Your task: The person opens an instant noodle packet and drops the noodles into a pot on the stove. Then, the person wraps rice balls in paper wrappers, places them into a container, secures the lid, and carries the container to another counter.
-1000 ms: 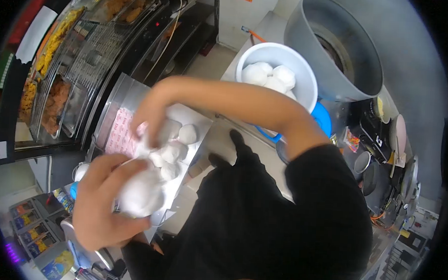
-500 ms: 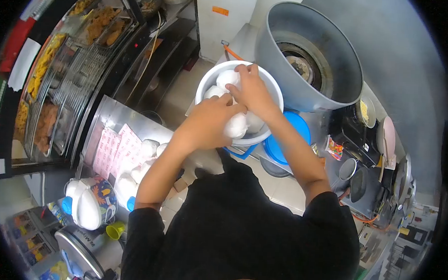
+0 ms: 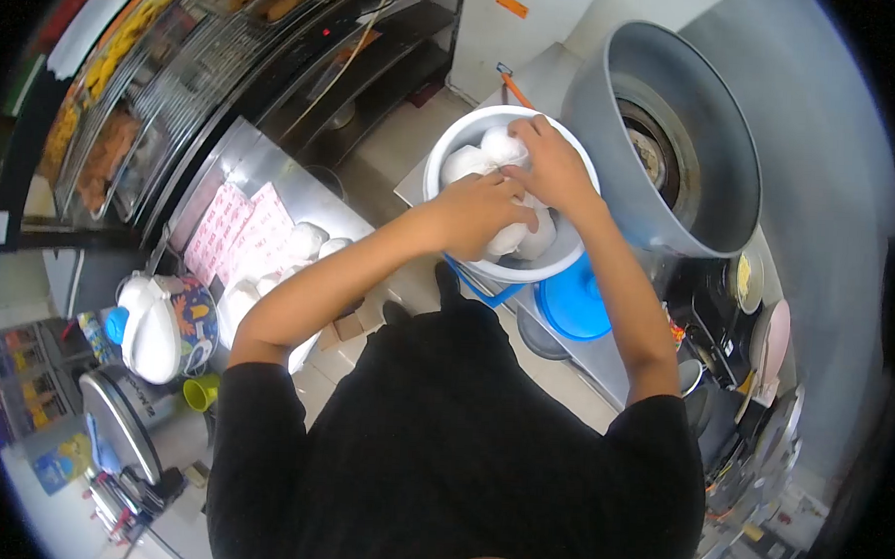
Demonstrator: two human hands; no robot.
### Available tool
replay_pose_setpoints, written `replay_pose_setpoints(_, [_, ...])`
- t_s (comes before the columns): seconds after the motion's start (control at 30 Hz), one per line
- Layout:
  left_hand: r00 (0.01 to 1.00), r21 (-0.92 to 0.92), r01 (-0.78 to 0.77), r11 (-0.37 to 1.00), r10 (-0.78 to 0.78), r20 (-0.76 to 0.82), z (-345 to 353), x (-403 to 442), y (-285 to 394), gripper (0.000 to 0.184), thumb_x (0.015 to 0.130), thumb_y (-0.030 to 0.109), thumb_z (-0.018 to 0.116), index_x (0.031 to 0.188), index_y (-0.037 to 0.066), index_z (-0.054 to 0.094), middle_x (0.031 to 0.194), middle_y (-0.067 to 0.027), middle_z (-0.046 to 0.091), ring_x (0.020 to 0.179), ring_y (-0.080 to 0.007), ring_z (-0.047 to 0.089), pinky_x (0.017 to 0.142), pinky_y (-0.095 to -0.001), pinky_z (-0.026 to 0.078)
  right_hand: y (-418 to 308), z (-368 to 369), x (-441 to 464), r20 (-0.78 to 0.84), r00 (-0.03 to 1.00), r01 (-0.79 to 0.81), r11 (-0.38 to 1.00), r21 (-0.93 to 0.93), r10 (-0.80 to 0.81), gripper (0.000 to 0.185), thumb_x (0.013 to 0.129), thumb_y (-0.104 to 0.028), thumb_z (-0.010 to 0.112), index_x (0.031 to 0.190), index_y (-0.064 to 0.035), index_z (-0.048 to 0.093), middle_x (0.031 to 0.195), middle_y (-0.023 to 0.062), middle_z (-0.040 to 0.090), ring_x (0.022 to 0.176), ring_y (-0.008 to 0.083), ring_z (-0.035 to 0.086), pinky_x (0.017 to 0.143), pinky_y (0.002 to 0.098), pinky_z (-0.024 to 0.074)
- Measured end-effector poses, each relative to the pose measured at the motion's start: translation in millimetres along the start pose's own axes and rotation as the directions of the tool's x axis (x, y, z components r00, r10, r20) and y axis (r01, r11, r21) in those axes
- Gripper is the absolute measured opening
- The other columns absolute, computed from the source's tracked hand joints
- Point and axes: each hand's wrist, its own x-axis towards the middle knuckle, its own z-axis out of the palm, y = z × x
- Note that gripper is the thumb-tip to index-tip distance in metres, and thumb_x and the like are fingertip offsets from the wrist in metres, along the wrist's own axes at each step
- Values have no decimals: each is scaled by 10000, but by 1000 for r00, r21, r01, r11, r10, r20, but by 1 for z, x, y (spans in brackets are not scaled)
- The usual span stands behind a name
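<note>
Both hands are inside a white tub (image 3: 437, 169) that holds several white wrapped balls (image 3: 466, 164). My left hand (image 3: 478, 216) has its fingers curled over a ball (image 3: 507, 239) at the tub's near side. My right hand (image 3: 552, 169) reaches in from the right, its fingers bent around a ball (image 3: 501, 145) near the far rim. The fingertips of the two hands lie close together over the middle of the tub. More white balls (image 3: 307, 240) sit on the metal counter at the left, beside pink printed paper (image 3: 262, 229).
A large grey metal cylinder (image 3: 663, 139) stands right of the tub. A blue lid (image 3: 576, 300) lies near the tub. At the left are a glass food cabinet (image 3: 140, 116), a patterned container (image 3: 194, 318) and a green cup (image 3: 201, 392). Pans (image 3: 770, 339) line the right side.
Since the earliest frame, both hands have moved from the left counter to the tub, and the left hand no longer holds its ball over the counter. Lately the view has shifted; the hands stay in the tub.
</note>
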Motion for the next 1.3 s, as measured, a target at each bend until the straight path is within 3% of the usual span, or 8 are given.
replay_pose_setpoints(0.33, [956, 227, 160, 961, -209, 208, 5, 3, 19, 325, 782, 272, 725, 1052, 131, 839, 1233, -157, 714, 1138, -340, 695, 1001, -485, 518, 33, 24, 11, -57, 970, 237, 971, 19, -236, 619, 824, -173, 871, 1353, -5, 597, 1284, 194, 646, 1167, 372, 637, 979, 448, 524])
replay_pose_setpoints(0.47, [977, -20, 117, 993, -119, -175, 10, -33, 45, 198, 841, 184, 728, 1002, 86, 790, 1196, -182, 683, 1158, -350, 653, 1028, -497, 486, -46, -30, -9, -36, 992, -121, 989, 83, 125, 509, 909, -146, 813, 1365, -12, 630, 1244, 171, 662, 1070, 269, 655, 929, 391, 535])
replay_pose_setpoints(0.53, [829, -382, -59, 923, -168, -533, -9, -95, 79, 159, 894, 143, 718, 1030, 66, 744, 1168, -165, 668, 1169, -368, 622, 1032, -501, 485, -100, -43, -25, -252, 959, -55, 958, 283, 129, 430, 925, -83, 771, 1332, -11, 652, 1138, 147, 680, 984, 237, 660, 884, 342, 533])
replay_pose_setpoints(0.6, [805, -721, -4, 693, -426, -414, -27, -162, 93, 142, 912, 98, 708, 1043, 47, 724, 1020, -127, 707, 998, -300, 688, 905, -435, 544, -157, -27, -52, -332, 943, 206, 761, 615, 13, 336, 928, -36, 736, 1259, -13, 682, 1063, 119, 690, 951, 216, 664, 837, 322, 527])
replay_pose_setpoints(0.77, [-144, -455, 881, 131, -842, -520, 75, -300, 49, 519, 755, 216, 874, 1217, 86, 676, 1211, -166, 677, 1116, -345, 658, 925, -429, 549, -237, 144, -19, 205, 914, 217, 846, 487, -352, 456, 841, -74, 730, 1292, -73, 660, 1203, 185, 663, 1126, 421, 624, 964, 454, 517])
replay_pose_setpoints(0.97, [98, -121, 982, 144, -941, -324, 139, -338, -18, 1062, 669, 469, 916, 1588, 243, 435, 1459, -220, 544, 1260, -457, 589, 983, -606, 507, -200, 355, -10, 399, 904, 125, 988, 96, -153, 869, 747, -62, 795, 1545, -123, 458, 1458, 257, 513, 1403, 489, 423, 1136, 634, 393])
replay_pose_setpoints(1.1, [180, -147, 945, 293, -839, -513, 167, -357, -48, 791, 730, 391, 890, 1436, 187, 597, 1343, -245, 646, 1200, -451, 649, 955, -557, 554, -187, 404, -14, 249, 944, 170, 966, 196, -216, 727, 686, -9, 808, 1365, -171, 605, 1406, 189, 575, 1313, 462, 501, 1107, 571, 449])
replay_pose_setpoints(1.3, [190, -241, 933, 267, -935, -301, 104, -345, -28, 745, 659, 312, 907, 1336, 168, 633, 1249, -168, 654, 1156, -405, 665, 956, -510, 559, -212, 201, -37, 463, 861, -44, 875, 482, -212, 743, 685, -280, 892, 1307, -79, 538, 1212, 245, 648, 1185, 427, 624, 973, 512, 513])
